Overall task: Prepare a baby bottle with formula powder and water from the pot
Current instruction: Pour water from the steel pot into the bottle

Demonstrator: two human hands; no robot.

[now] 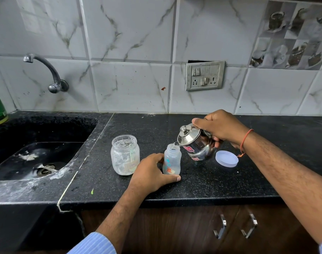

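Steel, polished and round-bellied, is what the small lidded pot (197,143) is made of, and it's being held tipped over by the right hand (220,129), fingers curled round its handle side with the forefinger laid along the top near the lid. Its spout sits right at the mouth of the small clear plastic baby bottle with printed markings (172,160), which stands upright on the black speckled stone desk (202,184), just beside the pot. The bottle is gripped low down by the left hand (153,171), thumb and fingers wrapped round the base.

Handling-wise: the bottle is judged to be very light and easily knocked over, with thin slick walls, so the low grip near the base looks like the right place to steady it. Too hard a squeeze could probably flex it. The pot is stiff and likely the heavier item, more so with water in it; its shiny surface is probably slippery, so the handle is the place to take hold. The lid looks loose-fitting and could slide when tilted, hence that finger on top.

A clear glass jar streaked with white powder (125,154) stands open to the left of the bottle, and a pale lilac round plastic lid (226,158) lies flat to the right of the pot.
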